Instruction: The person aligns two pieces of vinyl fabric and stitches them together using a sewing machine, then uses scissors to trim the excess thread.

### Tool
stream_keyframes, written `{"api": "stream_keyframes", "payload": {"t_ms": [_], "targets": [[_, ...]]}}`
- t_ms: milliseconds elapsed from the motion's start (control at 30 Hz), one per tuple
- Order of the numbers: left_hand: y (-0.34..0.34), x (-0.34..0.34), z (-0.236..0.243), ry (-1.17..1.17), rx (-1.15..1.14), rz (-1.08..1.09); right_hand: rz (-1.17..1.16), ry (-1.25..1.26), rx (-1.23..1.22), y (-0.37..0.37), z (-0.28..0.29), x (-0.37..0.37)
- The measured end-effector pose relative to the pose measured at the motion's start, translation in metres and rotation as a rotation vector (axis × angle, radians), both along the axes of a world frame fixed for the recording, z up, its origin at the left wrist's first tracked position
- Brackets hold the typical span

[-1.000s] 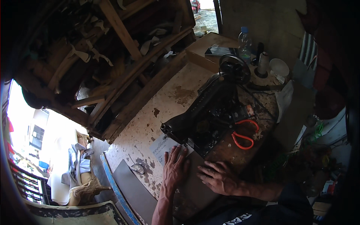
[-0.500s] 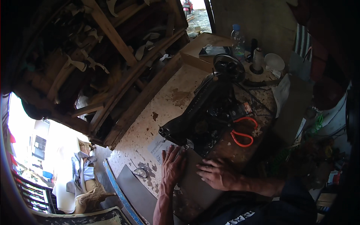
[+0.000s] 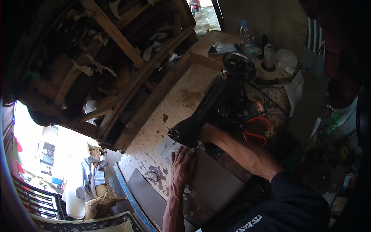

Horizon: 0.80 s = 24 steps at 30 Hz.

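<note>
A black sewing machine (image 3: 203, 108) stands on the worn table, its head toward me. My left hand (image 3: 182, 168) lies flat with fingers stretched forward just before the machine's head, on the left edge of a grey-brown sheet (image 3: 218, 179). Under its fingertips is a piece of printed paper (image 3: 167, 150). My right hand (image 3: 210, 134) reaches in behind the machine's head from the right; the machine hides its fingers, so whether it grips anything is not visible. Red-handled scissors (image 3: 258, 123) lie just beyond my right forearm.
A second grey sheet (image 3: 145, 193) lies along the table's blue-edged (image 3: 133, 201) left side, beside a thin dark loop (image 3: 151, 176). Toward the back are a cardboard box (image 3: 205, 60), a plastic bottle (image 3: 246, 38) and a thread cone (image 3: 269, 56). A wooden rack (image 3: 147, 91) borders the far left.
My right hand has left the sheet and moved forward, in behind the machine's head. The left hand stays flat by the machine. The whole view has shifted slightly.
</note>
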<state>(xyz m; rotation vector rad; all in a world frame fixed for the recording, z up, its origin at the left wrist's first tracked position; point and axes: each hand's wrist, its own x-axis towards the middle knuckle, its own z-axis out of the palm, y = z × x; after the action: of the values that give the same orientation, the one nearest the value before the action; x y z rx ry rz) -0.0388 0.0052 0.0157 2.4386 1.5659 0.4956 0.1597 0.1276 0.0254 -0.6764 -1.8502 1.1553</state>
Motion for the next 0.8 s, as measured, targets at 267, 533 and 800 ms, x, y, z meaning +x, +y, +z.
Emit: {"api": "stream_keyframes", "payload": {"t_ms": [267,533,800], "targets": [[-0.006,0.008,0.002,-0.017,0.006,0.003,0.008,0.031,0.028,0.002,-0.002,0.004],[-0.007,0.011,0.005,-0.021,-0.003,-0.001,0.015,0.05,0.044,0.001,-0.002,0.006],[-0.006,0.01,0.005,-0.053,0.015,0.05,0.065,0.095,0.022,0.002,0.003,0.001]]}}
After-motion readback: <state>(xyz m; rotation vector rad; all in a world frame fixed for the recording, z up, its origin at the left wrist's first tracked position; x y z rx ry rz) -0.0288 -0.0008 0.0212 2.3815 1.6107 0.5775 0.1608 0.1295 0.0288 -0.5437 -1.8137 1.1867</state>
